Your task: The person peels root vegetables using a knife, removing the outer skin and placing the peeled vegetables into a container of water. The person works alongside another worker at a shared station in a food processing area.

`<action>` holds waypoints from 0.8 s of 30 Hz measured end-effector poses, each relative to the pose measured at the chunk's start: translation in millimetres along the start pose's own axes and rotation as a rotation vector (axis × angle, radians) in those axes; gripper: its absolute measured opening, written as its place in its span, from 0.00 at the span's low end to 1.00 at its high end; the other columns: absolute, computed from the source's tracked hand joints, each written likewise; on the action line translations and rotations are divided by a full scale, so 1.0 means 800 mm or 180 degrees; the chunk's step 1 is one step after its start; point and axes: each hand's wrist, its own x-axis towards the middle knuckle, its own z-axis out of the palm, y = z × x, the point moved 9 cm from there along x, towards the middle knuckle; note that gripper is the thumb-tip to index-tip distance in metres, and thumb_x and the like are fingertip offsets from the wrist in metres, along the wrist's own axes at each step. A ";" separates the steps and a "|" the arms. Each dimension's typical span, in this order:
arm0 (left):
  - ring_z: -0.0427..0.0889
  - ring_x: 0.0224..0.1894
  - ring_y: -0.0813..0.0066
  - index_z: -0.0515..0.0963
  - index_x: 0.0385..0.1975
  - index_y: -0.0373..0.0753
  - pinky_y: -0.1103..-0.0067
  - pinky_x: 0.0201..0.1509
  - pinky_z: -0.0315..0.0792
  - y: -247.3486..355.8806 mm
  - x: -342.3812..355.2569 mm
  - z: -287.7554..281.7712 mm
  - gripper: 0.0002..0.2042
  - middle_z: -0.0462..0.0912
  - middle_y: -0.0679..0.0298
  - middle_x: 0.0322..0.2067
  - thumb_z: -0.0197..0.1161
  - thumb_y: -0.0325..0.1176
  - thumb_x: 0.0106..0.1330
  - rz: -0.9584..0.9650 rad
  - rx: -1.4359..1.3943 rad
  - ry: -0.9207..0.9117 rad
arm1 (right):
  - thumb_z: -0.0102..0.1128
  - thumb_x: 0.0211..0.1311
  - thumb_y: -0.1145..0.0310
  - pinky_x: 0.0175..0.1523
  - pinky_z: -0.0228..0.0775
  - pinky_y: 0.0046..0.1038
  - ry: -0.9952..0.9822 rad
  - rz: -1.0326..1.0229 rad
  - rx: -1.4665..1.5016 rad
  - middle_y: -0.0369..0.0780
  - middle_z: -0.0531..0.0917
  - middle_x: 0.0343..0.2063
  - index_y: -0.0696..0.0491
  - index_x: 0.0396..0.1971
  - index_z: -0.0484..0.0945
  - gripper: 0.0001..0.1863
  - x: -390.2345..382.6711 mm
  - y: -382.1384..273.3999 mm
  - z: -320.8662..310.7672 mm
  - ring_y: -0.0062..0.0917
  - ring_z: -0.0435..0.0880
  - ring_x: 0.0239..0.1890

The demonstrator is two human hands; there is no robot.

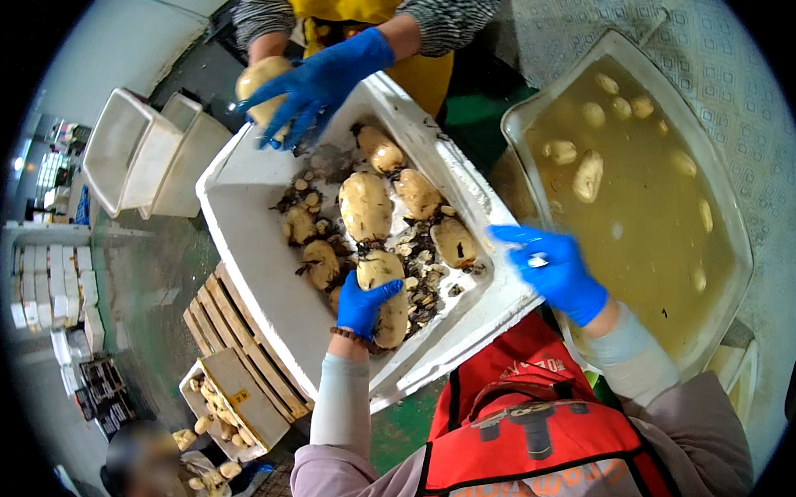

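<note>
My left hand [361,308], in a blue glove, grips a long pale lotus root segment [383,322] inside the white foam box [264,305]. More pale roots [364,208] with dark, muddy joints lie in the box among small pieces and dark scraps. My right hand [551,271], also blue-gloved, is raised at the box's right edge, fingers partly curled around a small white thing [537,260] that I cannot make out. Across the box, a co-worker's blue-gloved hand [320,84] is on another pale root [259,79] above the far left corner.
A basin [741,260] of murky water with floating roots stands at right. Stacked white tubs [121,151], a wooden pallet [233,326] and a box of roots [260,419] are at left. A co-worker in a yellow apron [412,82] faces me; another person [140,467] is at lower left.
</note>
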 end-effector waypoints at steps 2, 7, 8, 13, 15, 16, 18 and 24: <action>0.77 0.40 0.71 0.69 0.45 0.34 0.75 0.44 0.74 0.017 -0.032 -0.006 0.25 0.77 0.61 0.39 0.70 0.25 0.45 0.0345 0.0330 0.0038 | 0.57 0.49 0.73 0.33 0.73 0.31 -0.0623 -0.0373 -0.0615 0.46 0.81 0.31 0.49 0.43 0.76 0.17 0.009 -0.034 0.075 0.36 0.82 0.32; 0.77 0.41 0.71 0.68 0.45 0.34 0.76 0.45 0.73 0.037 -0.081 -0.020 0.28 0.77 0.59 0.41 0.73 0.28 0.42 0.0740 0.0854 0.0169 | 0.53 0.47 0.67 0.30 0.70 0.39 -0.1182 -0.0275 -0.1513 0.45 0.79 0.22 0.47 0.32 0.77 0.10 0.013 0.008 0.197 0.42 0.78 0.27; 0.77 0.41 0.71 0.68 0.45 0.33 0.76 0.44 0.73 0.041 -0.090 -0.022 0.28 0.77 0.59 0.41 0.73 0.29 0.42 0.0756 0.0927 0.0204 | 0.53 0.47 0.67 0.30 0.70 0.40 -0.1226 -0.0285 -0.1553 0.45 0.79 0.22 0.47 0.31 0.77 0.09 0.011 0.010 0.207 0.41 0.79 0.27; 0.77 0.39 0.72 0.68 0.44 0.34 0.77 0.43 0.74 0.036 -0.100 -0.035 0.30 0.78 0.58 0.38 0.75 0.32 0.40 0.0868 0.1117 0.0392 | 0.54 0.46 0.66 0.30 0.70 0.40 -0.1447 -0.0153 -0.1940 0.46 0.79 0.22 0.49 0.26 0.78 0.07 0.009 0.030 0.230 0.41 0.79 0.26; 0.77 0.39 0.72 0.67 0.44 0.34 0.77 0.42 0.74 0.032 -0.099 -0.037 0.31 0.78 0.57 0.37 0.75 0.33 0.39 0.0854 0.1289 0.0457 | 0.54 0.45 0.65 0.31 0.71 0.40 -0.1521 -0.0015 -0.2142 0.47 0.79 0.22 0.50 0.22 0.79 0.07 0.008 0.052 0.237 0.42 0.79 0.27; 0.77 0.39 0.72 0.67 0.44 0.33 0.77 0.43 0.74 0.025 -0.097 -0.040 0.31 0.77 0.57 0.38 0.75 0.32 0.39 0.0740 0.1185 0.0481 | 0.55 0.45 0.65 0.32 0.71 0.39 -0.1608 0.0087 -0.2228 0.47 0.79 0.23 0.51 0.22 0.79 0.07 0.006 0.066 0.243 0.42 0.79 0.27; 0.77 0.40 0.71 0.66 0.45 0.33 0.76 0.43 0.74 0.009 -0.097 -0.048 0.31 0.77 0.56 0.39 0.75 0.32 0.39 0.0504 0.0972 0.0546 | 0.55 0.45 0.65 0.34 0.72 0.39 -0.1800 0.0284 -0.2392 0.47 0.80 0.24 0.51 0.22 0.80 0.08 0.002 0.087 0.254 0.41 0.80 0.28; 0.75 0.42 0.71 0.63 0.45 0.39 0.77 0.47 0.73 0.088 -0.098 -0.071 0.31 0.73 0.60 0.40 0.72 0.21 0.39 0.1566 0.0500 0.0699 | 0.56 0.48 0.59 0.36 0.73 0.38 -0.1698 0.1237 -0.2358 0.49 0.81 0.26 0.55 0.24 0.80 0.13 -0.019 0.180 0.212 0.39 0.81 0.29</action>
